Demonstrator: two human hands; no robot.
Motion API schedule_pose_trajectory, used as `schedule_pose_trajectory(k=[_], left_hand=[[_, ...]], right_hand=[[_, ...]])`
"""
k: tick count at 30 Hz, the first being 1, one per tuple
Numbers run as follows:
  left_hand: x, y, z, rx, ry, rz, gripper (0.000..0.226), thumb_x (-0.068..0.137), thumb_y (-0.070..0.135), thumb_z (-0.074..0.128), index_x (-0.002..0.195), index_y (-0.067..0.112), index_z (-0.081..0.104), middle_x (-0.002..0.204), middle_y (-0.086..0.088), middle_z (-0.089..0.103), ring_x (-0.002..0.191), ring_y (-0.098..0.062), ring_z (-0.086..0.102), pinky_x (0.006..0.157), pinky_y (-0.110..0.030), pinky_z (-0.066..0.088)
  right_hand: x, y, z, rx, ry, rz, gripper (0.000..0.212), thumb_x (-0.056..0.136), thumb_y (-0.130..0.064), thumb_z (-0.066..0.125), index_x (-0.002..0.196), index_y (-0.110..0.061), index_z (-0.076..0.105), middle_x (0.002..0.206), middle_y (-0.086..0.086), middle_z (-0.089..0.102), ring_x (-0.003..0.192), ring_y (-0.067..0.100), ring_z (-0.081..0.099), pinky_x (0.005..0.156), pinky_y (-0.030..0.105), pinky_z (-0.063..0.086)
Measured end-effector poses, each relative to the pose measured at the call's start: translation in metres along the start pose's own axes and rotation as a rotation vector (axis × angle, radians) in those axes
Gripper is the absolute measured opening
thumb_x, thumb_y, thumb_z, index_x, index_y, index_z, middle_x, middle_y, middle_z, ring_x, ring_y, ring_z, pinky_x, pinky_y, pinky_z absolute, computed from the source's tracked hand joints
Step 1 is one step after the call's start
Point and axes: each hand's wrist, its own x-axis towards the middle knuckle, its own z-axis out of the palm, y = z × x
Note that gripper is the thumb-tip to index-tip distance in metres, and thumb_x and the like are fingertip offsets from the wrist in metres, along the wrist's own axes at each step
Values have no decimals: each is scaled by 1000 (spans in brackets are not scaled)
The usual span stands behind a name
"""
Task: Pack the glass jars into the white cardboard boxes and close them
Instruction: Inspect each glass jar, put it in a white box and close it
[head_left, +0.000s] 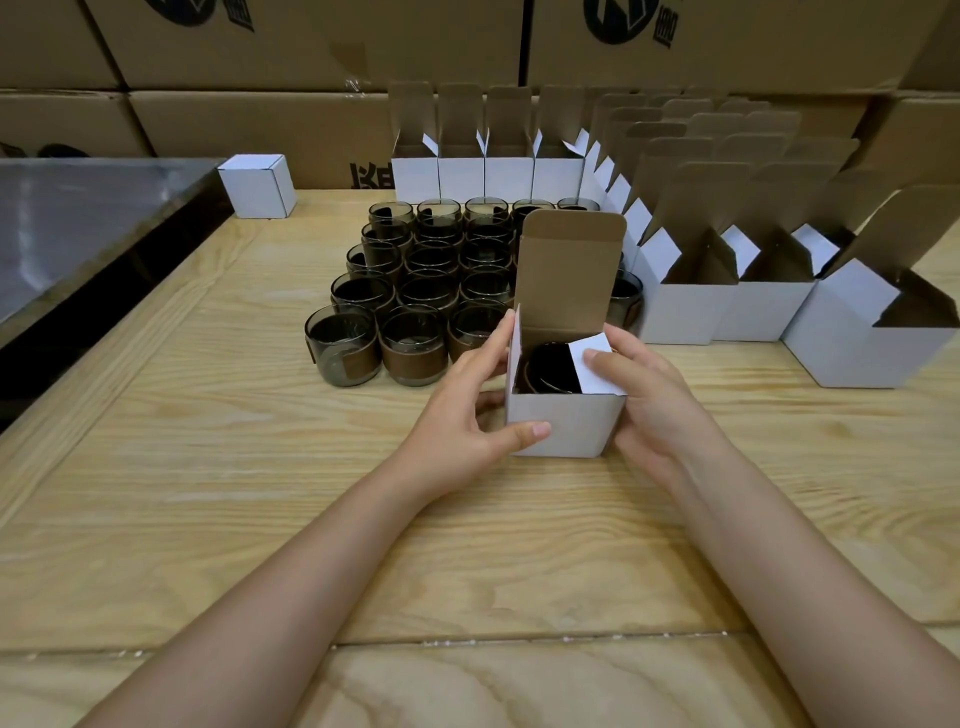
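Observation:
A white cardboard box (563, 423) stands on the wooden table in front of me, its top lid upright. Inside it sits a dark glass jar (548, 366), partly hidden by the box walls. My left hand (467, 410) grips the box's left side, thumb on the front face and a finger along the left side flap. My right hand (652, 400) holds the right side, its thumb pressing the right side flap (592, 366) down over the jar. Several more smoked glass jars (415, 291) with brown bands stand in rows behind the box.
Open white boxes (727, 296) line the right side and the back (488, 166). One shut white box (257, 184) sits at the back left. A dark glossy panel (93, 228) lies at the left. Large brown cartons (311, 52) are stacked behind the table.

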Motion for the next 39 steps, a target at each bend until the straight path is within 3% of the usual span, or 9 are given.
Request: schedule_pose_trajectory(k=[10,13,18,21,25,29,32,35,39], left_hand=[[0,0,5,117,61,114,42,92,50,40,133,47,40,144,4,42,126,7,41,99,-14,37],[1,1,6,145,91,107,36,89,55,36,120,46,53,135,11,45,121,12,40,92,-3,32],[2,1,6,195,111,78,42,86,60,35,113,40,61,128,15,47,111,7,47,89,-17,43],[1,3,6,198,114,89,46,87,59,33,114,37,62,131,11,48,110,10,46,90,-10,39],[1,2,7,131,124,79,43,94,52,28,116,37,61,134,9,48,121,15,39,96,-2,26],[2,4,9,119,142,75,31,97,36,32,111,38,60,128,7,52,119,8,43,97,-6,28],[3,7,11,64,159,64,16,94,32,37,102,40,49,112,10,54,106,0,49,90,-15,36],[3,7,11,-48,159,22,5,91,36,39,95,32,37,102,7,50,94,-3,49,82,-22,40],[2,7,12,-72,159,24,7,93,40,38,95,33,40,100,14,51,91,4,50,77,-16,40]], right_hand=[[2,5,-1,36,-10,-55,30,96,-5,47,108,-26,65,100,-2,74,90,12,70,70,24,56],[2,6,-1,32,-44,-87,34,97,-7,46,119,-28,60,107,-1,73,97,15,69,72,25,56],[1,7,-1,11,-84,-87,36,97,-10,46,125,-30,56,114,1,71,103,19,68,76,28,56],[0,7,0,-1,-72,-92,34,98,-14,47,127,-29,56,115,1,70,106,20,67,81,30,56],[2,0,6,-18,2,-64,45,91,-53,48,125,-26,60,121,0,67,116,19,61,100,42,47],[4,-12,12,37,15,-60,56,93,-64,28,107,-27,68,107,2,73,102,18,68,87,36,55],[3,-10,13,48,-25,-88,63,81,-68,36,99,-16,67,103,7,73,100,21,68,88,36,55],[-1,-8,12,12,-31,-96,46,78,-60,53,79,-15,61,88,3,68,83,17,65,75,32,51],[-1,-2,1,-122,-94,-130,17,72,-27,58,84,-18,63,104,-1,64,91,13,59,72,27,47]])
